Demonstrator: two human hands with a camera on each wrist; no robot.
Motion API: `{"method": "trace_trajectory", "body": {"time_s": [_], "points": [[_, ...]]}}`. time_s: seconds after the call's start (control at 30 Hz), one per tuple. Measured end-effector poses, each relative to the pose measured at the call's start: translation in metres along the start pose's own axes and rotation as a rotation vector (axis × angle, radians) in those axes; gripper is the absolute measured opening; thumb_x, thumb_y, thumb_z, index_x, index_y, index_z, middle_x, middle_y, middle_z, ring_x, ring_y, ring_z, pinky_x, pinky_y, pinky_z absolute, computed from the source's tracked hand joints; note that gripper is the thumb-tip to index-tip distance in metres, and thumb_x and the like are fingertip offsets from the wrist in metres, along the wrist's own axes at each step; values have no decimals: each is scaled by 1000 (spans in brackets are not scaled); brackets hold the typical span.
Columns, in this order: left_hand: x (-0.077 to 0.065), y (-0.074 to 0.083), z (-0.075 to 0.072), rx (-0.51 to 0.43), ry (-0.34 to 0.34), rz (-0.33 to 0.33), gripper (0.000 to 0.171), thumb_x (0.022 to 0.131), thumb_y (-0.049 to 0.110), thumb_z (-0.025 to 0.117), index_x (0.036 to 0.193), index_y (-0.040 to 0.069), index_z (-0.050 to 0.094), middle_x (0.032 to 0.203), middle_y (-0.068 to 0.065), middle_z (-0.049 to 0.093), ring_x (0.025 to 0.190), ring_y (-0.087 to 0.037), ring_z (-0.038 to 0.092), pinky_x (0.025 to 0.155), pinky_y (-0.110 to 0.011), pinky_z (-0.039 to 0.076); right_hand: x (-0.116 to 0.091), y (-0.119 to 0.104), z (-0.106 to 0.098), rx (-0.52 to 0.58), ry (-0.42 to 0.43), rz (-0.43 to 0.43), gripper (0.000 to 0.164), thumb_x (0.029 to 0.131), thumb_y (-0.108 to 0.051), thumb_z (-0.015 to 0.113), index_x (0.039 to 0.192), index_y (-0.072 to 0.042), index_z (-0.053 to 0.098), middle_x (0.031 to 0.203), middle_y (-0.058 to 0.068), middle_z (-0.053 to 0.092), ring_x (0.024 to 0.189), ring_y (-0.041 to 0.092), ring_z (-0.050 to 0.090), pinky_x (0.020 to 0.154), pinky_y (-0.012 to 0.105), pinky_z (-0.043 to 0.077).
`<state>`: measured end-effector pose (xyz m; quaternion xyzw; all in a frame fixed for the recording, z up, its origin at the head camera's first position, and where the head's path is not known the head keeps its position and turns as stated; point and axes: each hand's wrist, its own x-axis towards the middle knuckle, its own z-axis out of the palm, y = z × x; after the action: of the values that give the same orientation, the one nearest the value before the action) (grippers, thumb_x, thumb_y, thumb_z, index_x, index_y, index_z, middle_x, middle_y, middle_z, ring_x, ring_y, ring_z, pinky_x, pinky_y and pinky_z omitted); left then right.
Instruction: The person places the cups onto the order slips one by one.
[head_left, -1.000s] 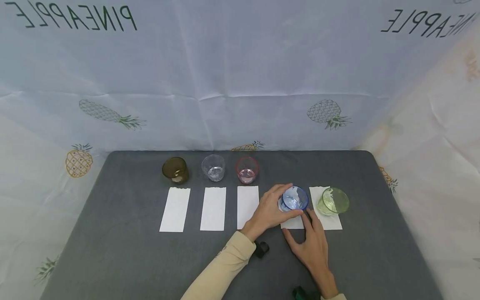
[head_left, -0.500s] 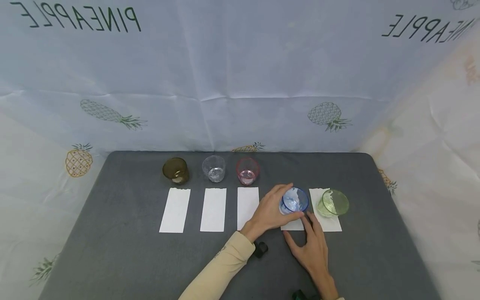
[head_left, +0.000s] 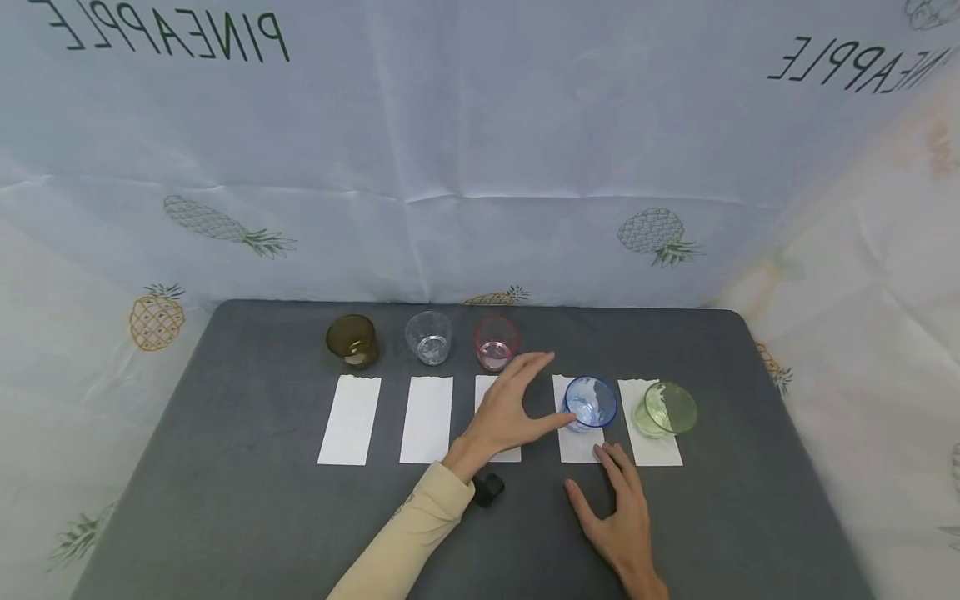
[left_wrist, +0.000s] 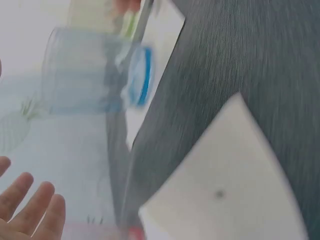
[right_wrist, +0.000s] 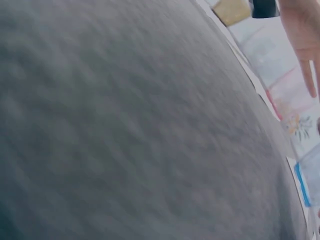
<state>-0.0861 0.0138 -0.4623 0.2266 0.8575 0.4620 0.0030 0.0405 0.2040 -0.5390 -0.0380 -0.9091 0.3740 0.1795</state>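
**Two hands beside a blue cup on a paper strip**

Nearest the person, the right hand (head_left: 618, 512) lay flat on the grey surface (head_left: 225, 500), fingers straight and slightly spread, gripping nothing; its fingertips reached the near edge of a white paper strip (head_left: 576, 442). To its left, a cream sleeve (head_left: 405, 542) ran up to the left hand (head_left: 504, 412), which was spread loose with fingers extended. It held nothing; its thumb pointed toward the blue cup (head_left: 589, 403), and whether it touched the cup could not be told. A small black object (head_left: 487, 489) sat at that wrist.

The blue cup stood on the paper strip, something white inside it. Just beside it to the right, a green cup (head_left: 666, 409) stood on its own strip (head_left: 660, 446), also with white inside. The left hand covered part of a third strip (head_left: 491, 392); two more strips (head_left: 427, 419) (head_left: 350, 419) lay farther left, bare.

Behind the strips stood a row of three cups: a red one (head_left: 495, 342) just beyond the left hand's fingertips, a clear one (head_left: 429, 337) and a brown one (head_left: 352, 340). Nothing stood between either hand and the blue cup.

Farthest back hung a pale cloth (head_left: 480, 167) printed with pineapples and lettering. The left wrist view, blurred, showed the blue cup (left_wrist: 92, 77) on its side in the frame and fingertips (left_wrist: 35, 212) at the lower left corner.
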Motion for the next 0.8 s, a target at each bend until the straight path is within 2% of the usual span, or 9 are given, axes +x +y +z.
{"method": "trace_trajectory", "body": {"time_s": [0.1,0.2,0.23,0.27,0.43,0.67,0.8], "points": [[0,-6,-14,5,40,-6,86,81,44,85,154,19,47,156,-6,49,144,-29,50,112,-53,48,-3,-5,2,33,20,-55,67,70,-10,91,132,-3,66,139,20,61,142,29,48,118,5,19],[2,-12,-28,7,66,-18,86,80,42,86,154,19,48,156,-6,48,143,-29,50,113,-53,47,-3,-12,6,57,25,-119,67,69,-9,90,132,-4,67,135,19,63,145,10,43,116,1,17],[3,-13,-32,7,71,-22,87,80,42,86,154,19,48,156,-6,48,143,-29,50,113,-51,47,-3,-14,7,61,25,-136,67,69,-9,90,132,-4,67,134,18,63,145,8,42,117,1,18],[4,-14,-37,5,73,-26,87,80,42,87,154,19,47,156,-5,48,144,-28,49,114,-51,47,-3,-17,9,70,25,-151,68,69,-9,90,132,-4,67,133,18,64,144,8,43,117,2,19],[8,-20,-54,12,91,-25,89,78,42,88,154,18,48,156,-6,47,146,-27,46,116,-52,44,-2,-28,16,82,4,-181,68,69,-10,90,132,-6,67,133,17,65,134,35,49,118,3,19],[14,-28,-72,65,88,9,92,77,38,90,154,11,47,156,-14,46,146,-34,45,116,-57,43,4,-40,27,90,-55,-180,68,72,-18,90,135,-11,66,138,14,63,137,37,50,118,3,17],[18,-33,-80,88,71,27,94,77,38,90,154,8,45,156,-17,44,146,-36,44,116,-57,42,11,-47,34,95,-65,-209,70,73,-20,90,137,-12,65,139,13,62,137,39,51,119,4,17]]}}
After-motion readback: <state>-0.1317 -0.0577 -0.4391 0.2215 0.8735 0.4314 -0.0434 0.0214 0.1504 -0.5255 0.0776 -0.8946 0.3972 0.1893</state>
